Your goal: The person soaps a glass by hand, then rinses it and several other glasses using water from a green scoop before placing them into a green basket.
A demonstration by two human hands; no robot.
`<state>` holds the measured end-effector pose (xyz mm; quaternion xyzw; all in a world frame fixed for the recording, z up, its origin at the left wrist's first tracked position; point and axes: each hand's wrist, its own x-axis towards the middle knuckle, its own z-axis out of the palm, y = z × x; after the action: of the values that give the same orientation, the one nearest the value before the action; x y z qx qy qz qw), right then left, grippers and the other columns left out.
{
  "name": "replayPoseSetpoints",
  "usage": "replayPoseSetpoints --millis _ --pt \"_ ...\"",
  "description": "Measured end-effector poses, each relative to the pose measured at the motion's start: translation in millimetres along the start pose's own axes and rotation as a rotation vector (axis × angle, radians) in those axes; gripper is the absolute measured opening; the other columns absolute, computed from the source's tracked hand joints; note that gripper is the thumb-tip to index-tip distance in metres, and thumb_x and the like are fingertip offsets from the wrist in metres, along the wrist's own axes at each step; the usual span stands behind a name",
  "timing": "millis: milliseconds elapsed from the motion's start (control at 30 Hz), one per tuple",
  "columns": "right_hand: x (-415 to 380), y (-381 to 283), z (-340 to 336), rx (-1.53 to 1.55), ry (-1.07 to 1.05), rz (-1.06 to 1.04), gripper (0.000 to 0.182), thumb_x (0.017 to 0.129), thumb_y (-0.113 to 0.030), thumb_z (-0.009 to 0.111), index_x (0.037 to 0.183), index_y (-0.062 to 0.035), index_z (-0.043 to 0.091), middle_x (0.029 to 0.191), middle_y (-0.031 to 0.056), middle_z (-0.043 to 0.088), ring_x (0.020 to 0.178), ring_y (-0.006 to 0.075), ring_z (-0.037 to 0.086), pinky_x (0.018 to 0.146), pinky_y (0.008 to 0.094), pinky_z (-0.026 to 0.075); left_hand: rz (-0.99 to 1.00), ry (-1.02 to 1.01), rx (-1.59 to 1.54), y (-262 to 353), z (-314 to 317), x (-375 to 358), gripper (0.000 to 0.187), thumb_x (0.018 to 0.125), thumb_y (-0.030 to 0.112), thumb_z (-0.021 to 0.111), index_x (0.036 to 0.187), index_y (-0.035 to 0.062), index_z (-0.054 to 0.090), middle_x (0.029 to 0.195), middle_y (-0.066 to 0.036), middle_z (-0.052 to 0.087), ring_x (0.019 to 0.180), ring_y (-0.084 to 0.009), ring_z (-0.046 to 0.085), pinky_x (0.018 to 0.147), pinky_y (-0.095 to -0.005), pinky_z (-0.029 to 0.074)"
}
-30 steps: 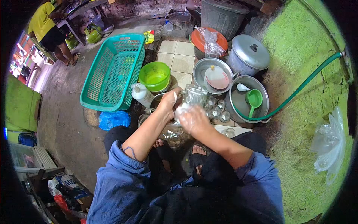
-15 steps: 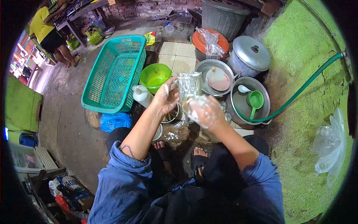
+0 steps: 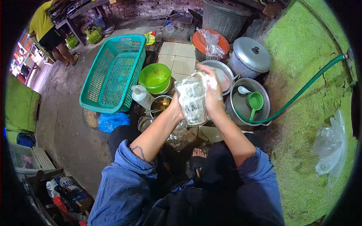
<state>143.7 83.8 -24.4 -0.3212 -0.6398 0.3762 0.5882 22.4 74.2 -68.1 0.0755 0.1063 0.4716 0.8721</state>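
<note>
A clear, dimpled drinking glass coated in white suds is held up in front of me, between both hands. My left hand grips its left side, the fingers hidden behind it. My right hand, foamy and partly blurred, closes against the right side with its fingers toward the far end. Suds hide whether a scrubber lies under the right palm. Just left of the glass stand a metal pot with utensils in it, a white pump bottle and a lime-green basin.
A teal basket lies left, near a blue plastic bag. To the right are a pan, a pot with a green dipper, a lidded pot and a green hose. A person stands far left.
The glass has come lower and nearer to me, tilted over. My right hand has shifted from the glass's near end up along its right side. My left hand moved slightly right and down.
</note>
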Motion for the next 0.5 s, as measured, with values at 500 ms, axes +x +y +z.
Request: replayPoseSetpoints --millis 500 --pt "1.3 -32.7 -3.2 0.162 -0.302 0.152 0.063 0.083 -0.023 0.067 0.134 0.0006 0.04 0.128 0.0104 0.049 0.115 0.0166 0.048 0.1 0.0287 0.036 0.254 0.275 0.282 -0.1 30.5 -10.3 0.045 0.094 0.041 0.038 0.121 0.0074 0.053 0.115 -0.013 0.06 0.103 -0.0274 0.059 0.09 -0.0432 0.048"
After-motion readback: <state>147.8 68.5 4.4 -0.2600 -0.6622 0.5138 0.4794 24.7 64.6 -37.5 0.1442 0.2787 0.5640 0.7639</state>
